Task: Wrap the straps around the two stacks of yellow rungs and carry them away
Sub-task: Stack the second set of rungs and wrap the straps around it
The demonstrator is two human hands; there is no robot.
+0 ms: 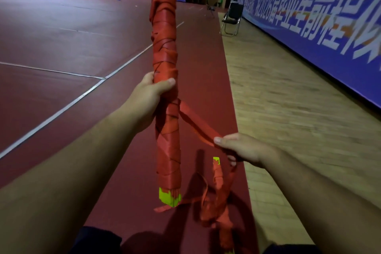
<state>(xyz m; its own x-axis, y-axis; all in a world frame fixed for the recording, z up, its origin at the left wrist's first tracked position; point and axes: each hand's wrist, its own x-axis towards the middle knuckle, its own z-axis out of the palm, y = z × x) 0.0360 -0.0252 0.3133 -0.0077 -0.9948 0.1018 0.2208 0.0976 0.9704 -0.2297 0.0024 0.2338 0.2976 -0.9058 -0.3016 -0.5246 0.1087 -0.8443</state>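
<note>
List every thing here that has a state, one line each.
Left hand: grips the held stack at mid-length.
Right hand: pinches the loose strap.
Held stack: lifted, wound in red strap, yellow ends bare.
Loose strap: unwound, running from the held stack to the right hand.
Second stack: wrapped, lower down, straps trailing.
Chair: unfolded.

Both bare forearms reach forward, the left hand (149,94) raised higher with fingers and thumb curled round the wrapped stack (165,47), the right hand (245,148) lower, palm down, pinching a loose strap (193,123) between thumb and fingers.
</note>
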